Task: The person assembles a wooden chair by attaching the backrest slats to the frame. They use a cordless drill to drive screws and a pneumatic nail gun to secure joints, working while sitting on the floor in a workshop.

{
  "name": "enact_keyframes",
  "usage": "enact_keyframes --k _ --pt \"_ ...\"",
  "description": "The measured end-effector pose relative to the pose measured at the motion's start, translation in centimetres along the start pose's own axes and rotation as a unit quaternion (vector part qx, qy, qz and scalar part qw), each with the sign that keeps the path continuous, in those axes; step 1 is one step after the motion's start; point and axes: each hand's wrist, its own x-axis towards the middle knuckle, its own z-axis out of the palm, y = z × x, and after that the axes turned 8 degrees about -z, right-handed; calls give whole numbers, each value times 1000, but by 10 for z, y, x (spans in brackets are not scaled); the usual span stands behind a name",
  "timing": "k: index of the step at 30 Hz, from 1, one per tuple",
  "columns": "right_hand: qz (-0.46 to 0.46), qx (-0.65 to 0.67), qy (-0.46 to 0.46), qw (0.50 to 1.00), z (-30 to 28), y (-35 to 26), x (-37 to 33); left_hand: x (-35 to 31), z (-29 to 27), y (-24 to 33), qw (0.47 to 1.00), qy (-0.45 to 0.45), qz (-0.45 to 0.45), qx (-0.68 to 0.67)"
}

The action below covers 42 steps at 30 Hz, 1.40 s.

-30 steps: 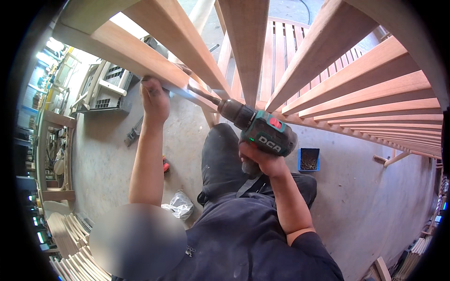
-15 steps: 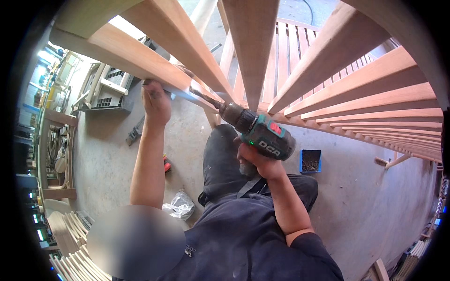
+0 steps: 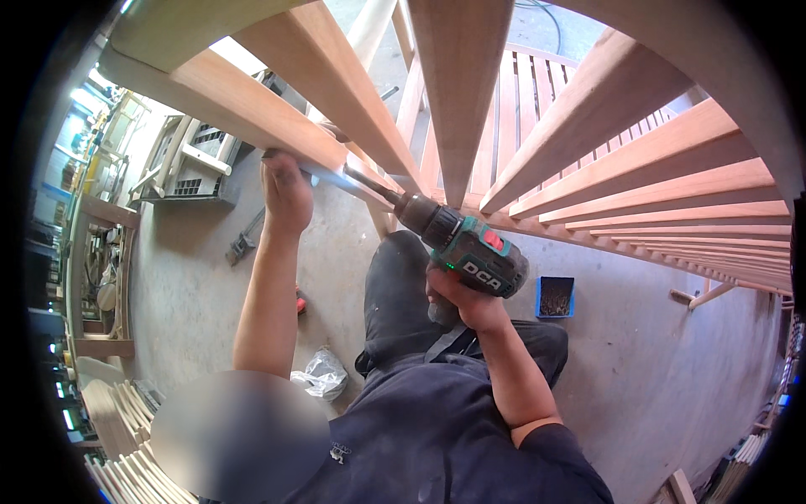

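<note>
My right hand is wrapped round the grip of a green and black cordless drill. Its long drill bit points up and left, with the tip at the side of a pale wooden rail. Against the lower edge of that same rail, my left hand is closed, its fingers partly hidden by the wood. Where the bit meets the rail, a bright patch of light falls. Several more wooden slats fan out to the right and join a long crosspiece.
A blue box of small dark pieces, perhaps screws, stands on the concrete floor. A clear plastic bag lies near my left elbow, beside a red object. Another slatted wooden piece is beyond. Stacked wooden strips are at lower left.
The drill and both hands sit slightly lower in view, and the slats have shifted a little too. Both grips are unchanged, and the bit remains at the rail.
</note>
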Motion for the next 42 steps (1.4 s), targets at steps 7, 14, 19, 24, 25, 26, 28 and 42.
enact_keyframes --k 7,14,19,24,25,26,28,42 --pt "5 -28 12 1000 1 4 -2 -5 -6 -7 992 77 -96 -30" --pt "22 -57 26 998 2 -6 -4 -5 -7 -8 993 61 9 98" --pt "24 -69 32 997 4 -14 -3 -7 -8 -10 994 58 -12 91" --pt "25 -90 11 996 2 -16 0 -8 -20 -7 989 32 -137 -36" --pt "23 -96 9 995 2 -17 1 0 -19 2 991 -2 -122 -59" --pt "28 -85 17 996 3 -20 1 6 -18 10 990 -35 -109 -82" --pt "38 -64 34 997 5 -25 1 23 -21 28 988 -128 -33 -76" --pt "35 -88 51 994 7 -13 -1 50 -10 26 969 -164 17 -182"
